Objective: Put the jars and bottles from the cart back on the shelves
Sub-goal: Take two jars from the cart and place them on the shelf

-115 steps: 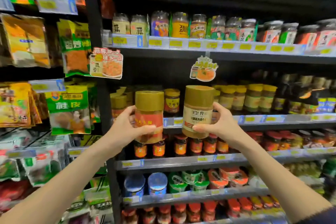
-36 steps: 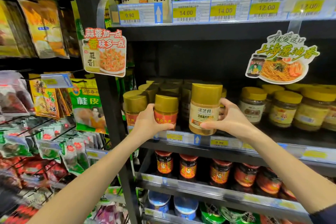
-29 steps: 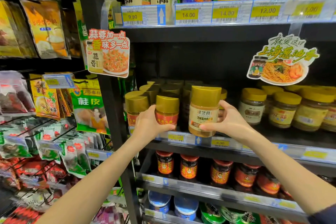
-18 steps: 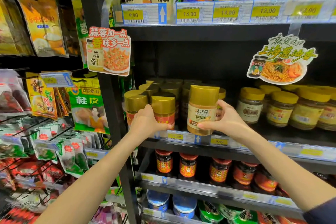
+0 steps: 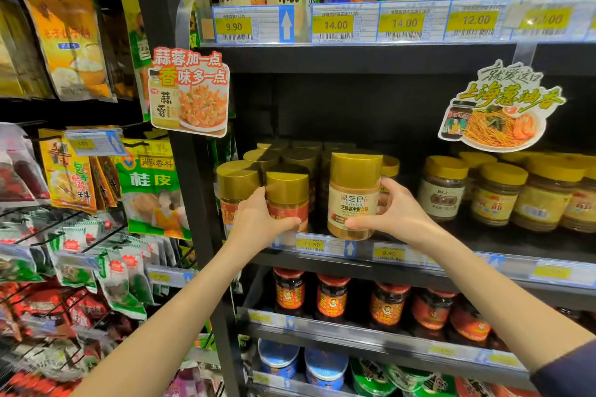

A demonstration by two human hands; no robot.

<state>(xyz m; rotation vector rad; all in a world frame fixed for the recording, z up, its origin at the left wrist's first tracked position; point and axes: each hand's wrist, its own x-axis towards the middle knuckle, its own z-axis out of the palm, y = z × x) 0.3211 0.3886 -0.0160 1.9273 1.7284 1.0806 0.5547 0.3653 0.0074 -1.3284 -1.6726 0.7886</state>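
My left hand (image 5: pixel 258 219) grips a gold-lidded jar with a red label (image 5: pixel 288 200), which sits at the front of the middle shelf (image 5: pixel 451 259) beside a matching jar (image 5: pixel 237 187). My right hand (image 5: pixel 392 214) holds a taller gold-lidded jar with a cream label (image 5: pixel 353 195) at the shelf's front edge, its base level with the price strip. Whether this jar rests on the shelf, I cannot tell. More gold-lidded jars stand in rows behind both. The cart is out of view.
Yellow-lidded jars (image 5: pixel 498 193) fill the shelf to the right. Two promo cards hang from the upper shelf, one on the left (image 5: pixel 188 92) and one on the right (image 5: pixel 498 108). Red-lidded sauce jars (image 5: pixel 332 298) stand on the shelf below. Hanging spice packets (image 5: pixel 151 185) fill the left rack.
Both hands carried their jars forward to the middle shelf. Over the last second the left jar moved slightly back beside its match, and the right jar sank toward the shelf edge.
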